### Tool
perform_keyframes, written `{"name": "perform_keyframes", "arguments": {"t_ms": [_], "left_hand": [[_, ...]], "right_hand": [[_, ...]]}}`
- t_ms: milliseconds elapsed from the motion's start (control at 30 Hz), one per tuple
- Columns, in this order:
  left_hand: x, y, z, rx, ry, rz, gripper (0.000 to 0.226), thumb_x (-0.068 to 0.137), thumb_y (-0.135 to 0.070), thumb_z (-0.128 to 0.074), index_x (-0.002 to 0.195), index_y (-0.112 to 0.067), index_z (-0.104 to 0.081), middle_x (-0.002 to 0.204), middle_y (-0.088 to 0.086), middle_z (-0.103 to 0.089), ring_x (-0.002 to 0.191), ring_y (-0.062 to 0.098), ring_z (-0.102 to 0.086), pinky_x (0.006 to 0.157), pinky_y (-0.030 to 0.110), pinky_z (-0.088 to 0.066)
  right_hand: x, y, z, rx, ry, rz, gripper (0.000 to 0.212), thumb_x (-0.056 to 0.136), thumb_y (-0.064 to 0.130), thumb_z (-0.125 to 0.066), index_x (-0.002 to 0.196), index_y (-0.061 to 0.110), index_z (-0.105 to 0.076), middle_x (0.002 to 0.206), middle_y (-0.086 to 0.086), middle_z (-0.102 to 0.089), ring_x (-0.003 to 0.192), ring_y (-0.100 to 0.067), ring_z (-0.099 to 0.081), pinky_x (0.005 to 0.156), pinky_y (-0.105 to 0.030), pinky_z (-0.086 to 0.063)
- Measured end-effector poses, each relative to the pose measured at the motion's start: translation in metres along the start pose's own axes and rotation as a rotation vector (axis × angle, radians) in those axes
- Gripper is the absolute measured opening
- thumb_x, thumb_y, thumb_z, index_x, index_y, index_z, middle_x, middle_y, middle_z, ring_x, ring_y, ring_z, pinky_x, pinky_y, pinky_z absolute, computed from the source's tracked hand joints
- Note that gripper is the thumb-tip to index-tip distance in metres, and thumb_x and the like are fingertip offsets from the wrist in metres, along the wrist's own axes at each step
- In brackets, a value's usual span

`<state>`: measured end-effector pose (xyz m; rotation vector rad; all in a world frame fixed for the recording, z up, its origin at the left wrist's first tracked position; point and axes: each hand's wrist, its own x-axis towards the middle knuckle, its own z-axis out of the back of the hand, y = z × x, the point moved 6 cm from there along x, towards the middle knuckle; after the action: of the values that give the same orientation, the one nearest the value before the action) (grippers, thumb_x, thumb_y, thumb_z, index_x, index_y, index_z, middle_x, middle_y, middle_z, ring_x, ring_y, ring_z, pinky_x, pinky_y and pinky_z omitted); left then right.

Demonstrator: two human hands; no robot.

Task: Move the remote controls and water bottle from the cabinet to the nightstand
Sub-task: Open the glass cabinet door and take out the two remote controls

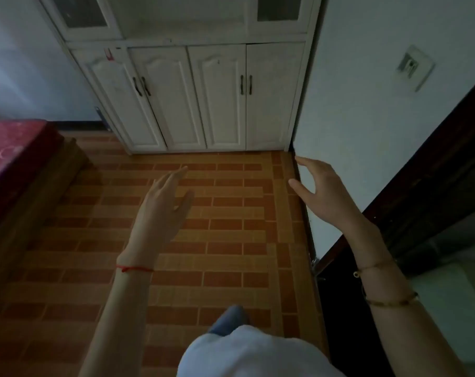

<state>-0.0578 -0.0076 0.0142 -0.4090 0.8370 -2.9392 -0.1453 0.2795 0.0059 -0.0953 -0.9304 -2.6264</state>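
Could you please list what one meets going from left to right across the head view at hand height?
Red mattress → left hand → tiled floor → right hand → white wall → dark door frame.

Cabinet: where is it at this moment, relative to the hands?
In the head view the cabinet stands ahead at top centre, doors shut, against the right wall, beyond both empty hands: left hand, right hand.

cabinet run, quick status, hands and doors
Left hand and right hand open, empty, raised over the tiled floor. Cabinet ahead, lower doors shut. Remotes, bottle not in view. Path clear.
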Motion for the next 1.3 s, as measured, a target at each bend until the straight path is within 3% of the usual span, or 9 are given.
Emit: {"name": "perform_keyframes", "arguments": {"t_ms": [133, 367, 567, 667, 733, 867, 1100, 1300], "left_hand": [[0.015, 0.005, -0.006, -0.002, -0.011, 0.009, 0.050, 0.095, -0.031, -0.052, 0.142, -0.019, -0.039, 0.142, 0.003, -0.048, 0.131, 0.021, -0.045, 0.108, 0.046, -0.038], [0.069, 0.032, -0.027, -0.002, -0.015, 0.041, 0.050, 0.095, -0.029, -0.052, 0.142, -0.018, -0.040, 0.143, 0.005, -0.047, 0.131, 0.022, -0.045, 0.109, 0.046, -0.038], [0.163, 0.065, -0.039, 0.004, -0.021, 0.064, 0.051, 0.094, -0.029, -0.052, 0.142, -0.018, -0.038, 0.142, 0.004, -0.047, 0.131, 0.021, -0.044, 0.106, 0.034, -0.037], [0.218, 0.081, -0.035, 0.002, -0.017, 0.080, 0.052, 0.094, -0.028, -0.053, 0.142, -0.019, -0.038, 0.141, 0.003, -0.048, 0.122, 0.022, -0.050, 0.096, 0.029, -0.041], [0.256, 0.091, -0.032, -0.002, -0.033, 0.079, 0.050, 0.094, -0.029, -0.052, 0.142, -0.018, -0.040, 0.140, 0.003, -0.049, 0.119, 0.023, -0.052, 0.094, 0.031, -0.043], [0.329, 0.108, -0.030, 0.008, -0.058, 0.067, 0.050, 0.094, -0.026, -0.052, 0.142, -0.019, -0.040, 0.142, 0.004, -0.048, 0.130, 0.022, -0.045, 0.111, 0.043, -0.036], [0.431, 0.133, -0.050, 0.003, 0.008, 0.044, 0.051, 0.094, -0.026, -0.053, 0.142, -0.020, -0.038, 0.142, 0.003, -0.048, 0.132, 0.020, -0.043, 0.105, 0.028, -0.035], [0.511, 0.154, -0.078, -0.027, 0.052, 0.052, 0.050, 0.094, -0.027, -0.052, 0.142, -0.022, -0.038, 0.142, 0.002, -0.047, 0.109, 0.030, -0.061, 0.100, 0.041, -0.046]], "right_hand": [[0.016, -0.006, -0.006, -0.010, 0.015, -0.007, 0.057, 0.095, 0.041, -0.051, 0.146, 0.022, -0.035, 0.149, -0.002, -0.041, 0.138, -0.017, -0.034, 0.114, -0.039, -0.031], [0.077, -0.024, -0.041, -0.014, 0.072, -0.027, 0.056, 0.095, 0.040, -0.052, 0.145, 0.023, -0.035, 0.149, -0.001, -0.039, 0.138, -0.015, -0.034, 0.108, -0.027, -0.027], [0.180, -0.031, -0.069, 0.005, 0.094, -0.039, 0.056, 0.095, 0.039, -0.052, 0.146, 0.023, -0.034, 0.150, -0.001, -0.038, 0.139, -0.015, -0.033, 0.110, -0.030, -0.028], [0.241, -0.025, -0.077, 0.024, 0.102, -0.045, 0.056, 0.095, 0.041, -0.051, 0.145, 0.023, -0.035, 0.149, -0.002, -0.039, 0.138, -0.016, -0.034, 0.112, -0.032, -0.029], [0.282, -0.022, -0.084, 0.029, 0.096, -0.045, 0.056, 0.095, 0.041, -0.051, 0.145, 0.021, -0.037, 0.148, -0.003, -0.041, 0.137, -0.017, -0.035, 0.113, -0.035, -0.031], [0.351, -0.020, -0.096, 0.021, 0.086, -0.051, 0.057, 0.095, 0.041, -0.051, 0.145, 0.019, -0.036, 0.149, -0.004, -0.040, 0.138, -0.018, -0.034, 0.112, -0.035, -0.029], [0.441, -0.038, -0.108, 0.039, 0.076, -0.108, 0.057, 0.095, 0.042, -0.050, 0.146, 0.021, -0.035, 0.150, -0.004, -0.038, 0.139, -0.017, -0.033, 0.113, -0.034, -0.027], [0.519, -0.067, -0.124, 0.037, 0.086, -0.142, 0.057, 0.094, 0.040, -0.052, 0.145, 0.021, -0.035, 0.150, -0.004, -0.038, 0.138, -0.019, -0.035, 0.113, -0.037, -0.030]]}}
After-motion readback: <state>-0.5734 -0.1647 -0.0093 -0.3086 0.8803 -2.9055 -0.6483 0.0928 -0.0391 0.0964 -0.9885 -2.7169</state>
